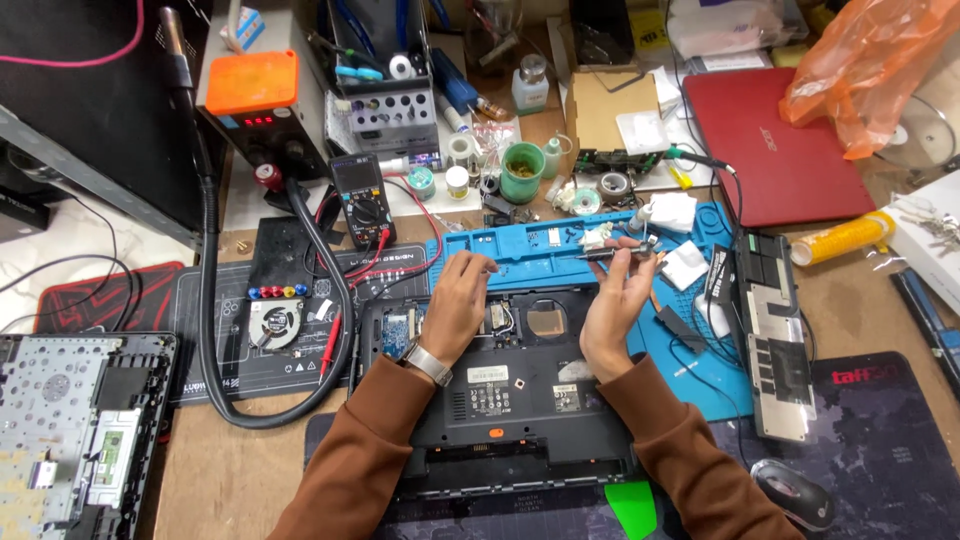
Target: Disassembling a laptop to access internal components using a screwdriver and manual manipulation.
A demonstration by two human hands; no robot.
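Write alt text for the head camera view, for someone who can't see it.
A person's left hand rests on an opened black laptop base while the right hand holds a screwdriver over a blue repair mat on a cluttered workbench.

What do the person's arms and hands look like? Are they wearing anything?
Both arms are covered in long, rust-brown sleeves that reach the wrists. The left hand has a silver metal wristwatch with a link band just past the cuff. The right hand is bare, with no watch showing. Neither hand wears gloves, and I can't make out any rings.
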